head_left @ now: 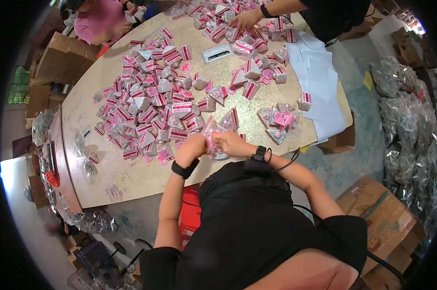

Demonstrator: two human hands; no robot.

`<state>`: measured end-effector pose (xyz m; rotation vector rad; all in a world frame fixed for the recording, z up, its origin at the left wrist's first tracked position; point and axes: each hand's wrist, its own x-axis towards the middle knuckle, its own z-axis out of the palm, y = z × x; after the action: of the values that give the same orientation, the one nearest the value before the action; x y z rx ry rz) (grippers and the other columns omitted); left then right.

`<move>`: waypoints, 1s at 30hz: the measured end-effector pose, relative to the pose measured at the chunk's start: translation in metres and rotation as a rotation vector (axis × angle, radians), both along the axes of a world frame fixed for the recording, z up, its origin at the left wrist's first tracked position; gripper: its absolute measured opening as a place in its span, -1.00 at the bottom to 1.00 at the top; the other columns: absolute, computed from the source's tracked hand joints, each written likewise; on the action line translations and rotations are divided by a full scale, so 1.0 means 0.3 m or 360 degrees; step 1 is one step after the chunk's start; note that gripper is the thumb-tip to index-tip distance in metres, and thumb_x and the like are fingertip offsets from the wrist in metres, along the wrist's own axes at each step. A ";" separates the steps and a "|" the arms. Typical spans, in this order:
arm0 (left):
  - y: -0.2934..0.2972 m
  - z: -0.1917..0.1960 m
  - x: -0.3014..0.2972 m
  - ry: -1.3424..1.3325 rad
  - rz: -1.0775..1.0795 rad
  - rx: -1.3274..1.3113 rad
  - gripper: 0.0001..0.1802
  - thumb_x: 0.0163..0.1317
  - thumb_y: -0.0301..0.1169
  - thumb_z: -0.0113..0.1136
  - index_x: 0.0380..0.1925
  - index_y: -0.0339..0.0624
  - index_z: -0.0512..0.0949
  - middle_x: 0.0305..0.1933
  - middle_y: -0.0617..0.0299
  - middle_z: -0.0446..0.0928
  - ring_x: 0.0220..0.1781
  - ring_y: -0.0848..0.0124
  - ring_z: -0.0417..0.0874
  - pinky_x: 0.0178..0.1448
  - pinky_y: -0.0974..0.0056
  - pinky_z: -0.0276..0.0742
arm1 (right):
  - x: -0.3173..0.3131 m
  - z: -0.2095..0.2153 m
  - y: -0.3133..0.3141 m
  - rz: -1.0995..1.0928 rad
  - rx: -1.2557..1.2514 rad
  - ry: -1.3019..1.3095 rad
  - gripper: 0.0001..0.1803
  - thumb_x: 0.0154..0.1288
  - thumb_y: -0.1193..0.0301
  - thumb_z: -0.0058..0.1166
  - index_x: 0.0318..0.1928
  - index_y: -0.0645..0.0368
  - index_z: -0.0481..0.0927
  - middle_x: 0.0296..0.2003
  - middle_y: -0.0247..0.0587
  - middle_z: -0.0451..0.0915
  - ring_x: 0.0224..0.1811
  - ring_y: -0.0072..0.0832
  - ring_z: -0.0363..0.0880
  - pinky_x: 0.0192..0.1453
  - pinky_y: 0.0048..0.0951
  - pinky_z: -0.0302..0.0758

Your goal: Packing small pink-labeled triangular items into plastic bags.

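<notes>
Close to the table's near edge, both my hands are closed on a small clear plastic bag (209,129) with pink in it. My left hand (190,149) grips its left side, knuckles up. From the right, my right hand (232,143) pinches the bag with bent fingers. Just beyond lies a wedge-shaped packet (229,119) with a pink and white striped side, like a cake slice. To the right is a group of sparkly wedges with a pink tag (282,119). My fingers partly hide what the bag holds.
A large heap of striped wedge packets (148,104) covers the table's left and middle. White paper sheets (315,77) lie along the right side. A silver-framed box (217,53) sits farther back. Across the table, another person's hand (247,19) reaches into more packets. Cartons (380,212) stand right.
</notes>
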<state>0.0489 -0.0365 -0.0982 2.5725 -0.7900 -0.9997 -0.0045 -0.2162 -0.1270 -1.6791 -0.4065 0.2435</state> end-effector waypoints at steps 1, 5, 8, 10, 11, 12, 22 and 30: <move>0.002 -0.031 -0.025 -0.0406 0.0079 0.0033 -0.79 -0.21 -0.31 0.36 -0.61 -0.22 0.62 -0.69 0.03 0.46 -0.57 0.11 0.56 -0.46 0.14 0.46 | 0.009 -0.006 0.001 -0.0048 0.0041 0.0053 -0.95 -0.01 0.62 -0.16 -0.45 0.29 0.35 -0.63 0.04 0.33 -0.61 -0.25 0.23 -0.46 -0.31 0.28; -0.080 -0.117 -0.074 -0.0998 0.0339 -0.0003 -0.88 -0.06 -0.38 0.21 -0.65 -0.17 0.55 -0.48 0.10 0.52 -0.43 0.13 0.59 -0.41 0.13 0.46 | 0.045 -0.159 0.022 -0.0100 -0.0071 0.0001 -0.93 0.01 0.61 -0.15 -0.42 0.29 0.38 -0.63 0.01 0.36 -0.61 -0.27 0.26 -0.45 -0.34 0.29; -0.083 -0.111 -0.077 -0.1205 0.0386 -0.0644 -0.95 -0.13 -0.48 0.21 -0.58 -0.18 0.58 -0.52 0.16 0.43 -0.50 0.16 0.50 -0.45 0.15 0.39 | 0.066 -0.104 0.001 -0.0107 -0.0005 0.0024 -0.93 0.04 0.61 -0.17 -0.41 0.29 0.40 -0.63 -0.03 0.37 -0.61 -0.33 0.28 -0.46 -0.36 0.29; -0.060 -0.117 -0.075 -0.1251 0.0269 -0.0810 -0.94 -0.11 -0.57 0.21 -0.54 -0.22 0.59 -0.59 0.18 0.36 -0.56 0.23 0.43 -0.47 0.23 0.34 | 0.069 -0.072 -0.012 -0.0108 0.0002 0.0018 -0.94 0.06 0.62 -0.18 -0.44 0.29 0.39 -0.65 -0.09 0.36 -0.61 -0.41 0.29 -0.47 -0.40 0.29; -0.048 -0.127 -0.078 -0.1155 0.0421 -0.1014 -0.91 -0.11 -0.56 0.25 -0.51 -0.21 0.61 -0.61 0.19 0.34 -0.58 0.27 0.40 -0.50 0.26 0.29 | 0.069 -0.057 -0.013 -0.0128 0.0091 0.0074 -0.90 0.02 0.65 -0.24 -0.44 0.29 0.37 -0.64 -0.16 0.34 -0.58 -0.46 0.26 -0.45 -0.44 0.28; -0.048 -0.127 -0.079 -0.1050 0.0568 -0.1218 -0.87 -0.11 -0.55 0.28 -0.47 -0.19 0.63 -0.63 0.20 0.32 -0.60 0.31 0.37 -0.52 0.29 0.25 | 0.071 -0.049 -0.016 -0.0153 0.0179 0.0129 -0.85 -0.01 0.69 -0.31 -0.45 0.28 0.36 -0.64 -0.22 0.31 -0.55 -0.52 0.23 -0.42 -0.48 0.27; -0.097 -0.022 -0.102 -0.0923 0.0888 -0.1528 -0.79 -0.09 -0.69 0.24 -0.40 -0.24 0.66 -0.57 0.32 0.36 -0.54 0.53 0.33 -0.47 0.46 0.19 | 0.090 -0.024 0.043 -0.0234 0.1300 0.0679 -0.83 0.26 0.60 -0.33 -0.45 0.14 0.30 -0.55 -0.44 0.29 -0.47 -0.69 0.31 -0.40 -0.61 0.30; -0.101 -0.018 -0.100 -0.0352 0.1132 -0.1443 -0.95 0.09 -0.67 0.03 -0.48 -0.31 0.42 -0.48 0.17 0.32 -0.45 0.38 0.35 -0.35 0.31 0.27 | 0.077 -0.018 0.076 -0.0268 0.1152 0.0897 -0.83 0.32 0.55 -0.26 -0.14 0.20 0.41 -0.39 -0.38 0.41 -0.35 -0.67 0.37 -0.24 -0.58 0.39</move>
<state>0.0190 -0.0669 -0.1037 1.8916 -0.2126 -0.0767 0.0185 -0.1933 -0.1325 -0.8711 0.0785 0.3767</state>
